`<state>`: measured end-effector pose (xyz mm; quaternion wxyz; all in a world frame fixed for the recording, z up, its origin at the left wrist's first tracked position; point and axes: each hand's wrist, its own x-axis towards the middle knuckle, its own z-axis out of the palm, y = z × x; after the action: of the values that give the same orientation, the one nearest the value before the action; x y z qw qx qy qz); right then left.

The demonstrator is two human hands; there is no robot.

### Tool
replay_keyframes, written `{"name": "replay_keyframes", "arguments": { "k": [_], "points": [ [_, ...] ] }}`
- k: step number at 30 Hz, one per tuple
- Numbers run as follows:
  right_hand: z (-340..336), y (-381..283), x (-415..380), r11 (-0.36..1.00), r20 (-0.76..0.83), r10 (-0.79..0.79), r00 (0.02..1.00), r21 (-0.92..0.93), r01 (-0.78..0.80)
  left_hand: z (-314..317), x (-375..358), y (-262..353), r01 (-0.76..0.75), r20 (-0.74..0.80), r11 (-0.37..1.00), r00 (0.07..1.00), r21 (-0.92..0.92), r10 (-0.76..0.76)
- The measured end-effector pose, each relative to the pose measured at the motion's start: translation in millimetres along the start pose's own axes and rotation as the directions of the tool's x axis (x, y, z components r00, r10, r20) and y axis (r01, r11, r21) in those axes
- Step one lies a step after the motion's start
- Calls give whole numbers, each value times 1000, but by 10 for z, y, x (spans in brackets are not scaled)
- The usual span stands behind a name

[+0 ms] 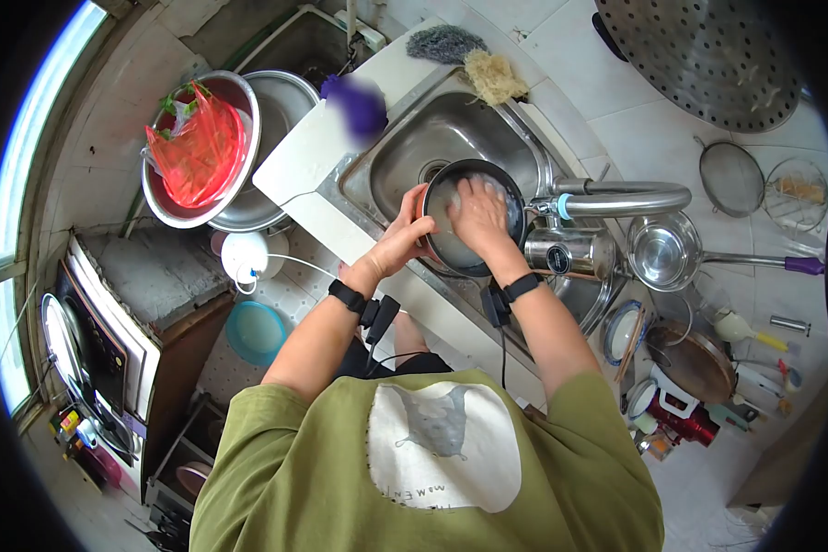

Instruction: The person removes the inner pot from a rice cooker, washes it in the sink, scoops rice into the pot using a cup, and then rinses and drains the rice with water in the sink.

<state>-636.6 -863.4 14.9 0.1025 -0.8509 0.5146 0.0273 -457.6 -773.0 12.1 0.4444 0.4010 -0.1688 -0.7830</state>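
A dark-rimmed round pot [442, 250] with cloudy, whitish liquid in it is held over the metal sink basin [405, 152]. My left hand [403, 235] grips its left side, thumb over the rim and the other fingers wrapped around the outside. Inside the pot is my right hand [478, 213], fingers stretched out and pointing away from me, the tips at or in the liquid. What lies under the right palm is hidden. Just right of the pot, the curved faucet [626, 200] reaches over a steel cylindrical container [575, 254].
A grey scouring pad [444, 43] and a yellowish fibrous scrubber [494, 77] lie behind the sink. At left, a metal basin [247, 99] holds a red plastic bag [198, 152]. A saucepan [664, 250] is at right, and a blue tub [256, 333] stands on the floor.
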Motion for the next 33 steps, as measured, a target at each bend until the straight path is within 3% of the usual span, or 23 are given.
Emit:
{"name": "replay_keyframes", "arguments": {
  "k": [1, 4, 5, 8, 9, 11, 12, 13, 14, 15, 16, 17, 19, 20, 22, 23, 25, 27, 29, 30, 31, 33],
  "points": [
    [-84, 6, -74, 1000, -1, -3, 1000, -2, 3, 2, -1, 6, 15, -5, 999, 1000, -29, -16],
    [-316, -75, -277, 987, 314, 136, 940, 44, -157, -27, 33, -37, 0, 5, 1000, 1000, -28, 0],
    [-279, -95, -331, 987, 313, 136, 940, 43, -158, -23, 32, -29, -1, 6, 1000, 1000, -28, 1],
    [-53, -174, -376, 909, 454, 49, 890, 348, -228, -7, 51, -22, 31, -4, 1000, 1000, -4, -31],
    [66, -179, -306, 909, 453, 49, 890, 349, -227, -18, 58, -38, 29, -2, 1000, 1000, -11, -29],
    [200, -245, -137, 613, 345, -209, 915, 775, -152, -24, 54, -39, 28, -3, 999, 1000, -15, -28],
    [196, -338, -147, 618, 186, -117, 976, 782, -75, -16, 45, -24, 26, -7, 999, 1000, -20, -26],
    [205, -329, -103, 617, 185, -115, 976, 783, -76, -7, 39, -13, 25, -9, 999, 1000, -26, -25],
    [249, -291, -26, 819, 63, -148, 987, 567, 87, 5, 29, -2, 28, -7, 999, 1000, -26, -28],
    [162, -325, 31, 935, -43, -217, 975, 277, 221, 6, 23, 6, 29, -3, 1000, 1000, -10, -29],
    [25, -272, 41, 969, 66, -245, 967, 6, 245, 3, 11, 12, 30, -1, 1000, 1000, 6, -30],
    [-7, -231, 120, 970, 160, -214, 964, -83, 229, -16, 8, -1, 33, -4, 999, 999, 6, -33],
    [117, -68, 66, 993, -62, -116, 991, 0, 116, -58, 43, -56, 33, 18, 999, 999, -15, -33],
    [69, -3, 15, 993, -58, -115, 992, -2, 115, -67, 68, -95, -5, 0, 1000, 1000, -19, 5],
    [-110, 45, -139, 999, 198, 37, 979, 31, -44, -5, 37, -29, 0, -2, 1000, 1000, -11, 0],
    [-179, -1, -205, 999, 200, 39, 979, 30, -46, 16, 28, 4, 2, -5, 1000, 1000, 3, -2],
    [-260, -117, -373, 983, 388, 86, 918, 120, -142, 23, 34, -5, 3, -8, 1000, 1000, 10, -2],
    [-28, -111, -401, 965, 387, 41, 921, 223, -137, 22, 47, -17, -2, -9, 1000, 1000, 21, 2],
    [153, -163, -246, 755, 336, -155, 929, 647, -108, -5, 44, -31, 19, 4, 1000, 1000, -9, -19],
    [151, -234, -216, 696, 259, -130, 957, 711, -98, -11, 49, -45, 21, 5, 1000, 1000, -6, -21],
    [173, -250, -155, 695, 258, -128, 958, 712, -99, -19, 62, -55, 16, -5, 1000, 1000, -6, -16],
    [194, -255, 12, 918, -35, -252, 967, 308, 250, -43, 70, -59, 13, -15, 1000, 1000, -4, -13]
  ]
}}
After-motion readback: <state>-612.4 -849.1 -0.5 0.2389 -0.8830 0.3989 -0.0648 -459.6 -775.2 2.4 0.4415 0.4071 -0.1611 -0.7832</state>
